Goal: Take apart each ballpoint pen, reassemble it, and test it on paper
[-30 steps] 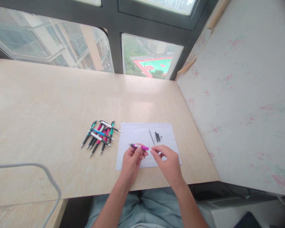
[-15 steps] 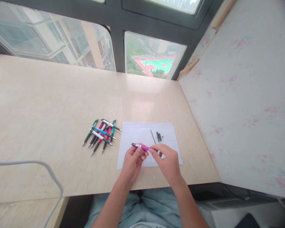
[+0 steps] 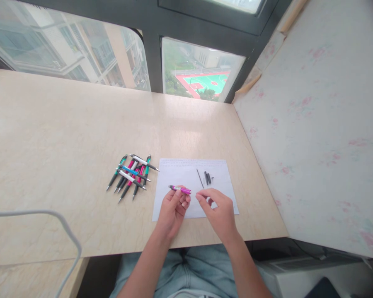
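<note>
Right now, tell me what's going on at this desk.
A person seated at the pale table holds a purple pen in the left hand, above a white sheet of paper. The right hand is just off the pen's end, fingertips drawn together; whether it pinches anything is too small to tell. A thin refill and small dark parts lie on the sheet. A pile of pens lies left of it.
</note>
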The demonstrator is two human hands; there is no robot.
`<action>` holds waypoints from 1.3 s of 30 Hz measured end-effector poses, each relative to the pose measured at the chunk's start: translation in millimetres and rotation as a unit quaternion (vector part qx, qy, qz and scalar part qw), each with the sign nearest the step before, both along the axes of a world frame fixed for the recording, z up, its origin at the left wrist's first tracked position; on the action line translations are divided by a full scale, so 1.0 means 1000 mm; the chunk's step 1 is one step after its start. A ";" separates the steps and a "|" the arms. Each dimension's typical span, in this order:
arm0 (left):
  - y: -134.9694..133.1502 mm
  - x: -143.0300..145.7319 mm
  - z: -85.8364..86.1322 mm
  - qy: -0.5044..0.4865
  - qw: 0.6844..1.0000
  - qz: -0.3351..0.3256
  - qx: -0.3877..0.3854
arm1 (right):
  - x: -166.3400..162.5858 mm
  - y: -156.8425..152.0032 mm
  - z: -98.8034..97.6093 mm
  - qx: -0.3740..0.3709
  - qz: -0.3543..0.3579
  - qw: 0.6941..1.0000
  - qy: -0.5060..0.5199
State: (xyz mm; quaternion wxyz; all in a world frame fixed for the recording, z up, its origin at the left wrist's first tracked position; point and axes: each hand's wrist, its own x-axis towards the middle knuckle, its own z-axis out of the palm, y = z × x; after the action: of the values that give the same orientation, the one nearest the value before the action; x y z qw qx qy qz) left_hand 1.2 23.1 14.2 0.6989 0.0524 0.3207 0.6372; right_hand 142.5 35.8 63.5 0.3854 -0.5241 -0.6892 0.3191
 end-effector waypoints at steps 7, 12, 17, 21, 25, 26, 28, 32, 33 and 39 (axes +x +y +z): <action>0.000 0.001 0.000 0.010 1.000 -0.021 0.011 | -0.010 0.002 0.001 -0.047 -0.003 0.998 0.037; -0.001 0.001 0.002 0.015 0.999 -0.028 0.010 | -0.010 0.001 0.001 -0.058 -0.007 0.998 0.036; 0.000 0.001 0.003 0.009 1.000 -0.008 -0.003 | -0.002 0.000 -0.006 -0.046 -0.019 0.999 -0.019; 0.002 0.001 0.004 0.000 1.000 0.015 -0.021 | 0.013 0.001 -0.024 -0.006 -0.086 0.981 -0.173; 0.004 0.002 0.003 0.003 1.000 0.016 -0.025 | 0.020 0.003 -0.040 -0.010 -0.120 0.955 -0.270; 0.004 0.002 0.002 0.007 1.000 0.015 -0.026 | 0.019 0.004 -0.043 -0.017 -0.123 0.952 -0.280; 0.004 0.003 0.002 0.014 0.999 0.014 -0.030 | 0.015 0.007 -0.047 -0.025 -0.128 0.947 -0.294; 0.003 0.003 0.003 0.020 0.999 0.015 -0.034 | 0.007 0.012 -0.053 -0.013 -0.131 0.942 -0.307; 0.003 0.003 0.003 0.022 0.999 0.014 -0.035 | 0.005 0.012 -0.054 -0.007 -0.127 0.943 -0.307; 0.004 0.004 0.003 0.038 0.999 0.000 -0.029 | 0.002 0.012 -0.055 0.008 -0.101 0.946 -0.309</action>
State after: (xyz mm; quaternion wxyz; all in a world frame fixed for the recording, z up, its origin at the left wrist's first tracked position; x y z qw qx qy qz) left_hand 5.0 26.6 17.0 0.6870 0.0566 0.3652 0.6256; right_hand 144.6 47.5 8.5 0.1879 -0.6607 -0.7205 0.0953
